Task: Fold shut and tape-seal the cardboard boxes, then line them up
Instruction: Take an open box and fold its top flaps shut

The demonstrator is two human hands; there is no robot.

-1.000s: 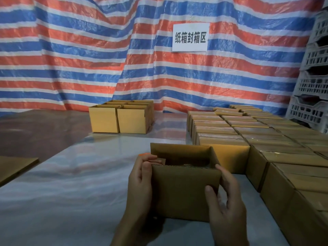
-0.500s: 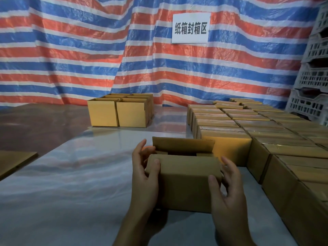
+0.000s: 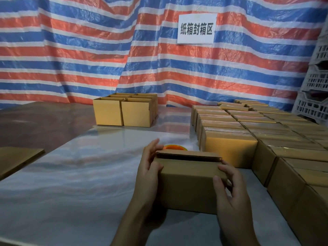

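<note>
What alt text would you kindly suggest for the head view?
A left hand and right hand hold a cardboard box, its top flaps almost shut. An orange tape roll lies behind it; rows of sealed boxes stand at right.

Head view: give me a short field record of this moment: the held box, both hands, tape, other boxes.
held box: on table, top flaps nearly shut, dark gap between them, no tape seen
left hand: grips box's left end
right hand: grips box's right top corner
tape roll: orange, behind the held box
open boxes: cluster, far left
sealed boxes: rows on right
</note>
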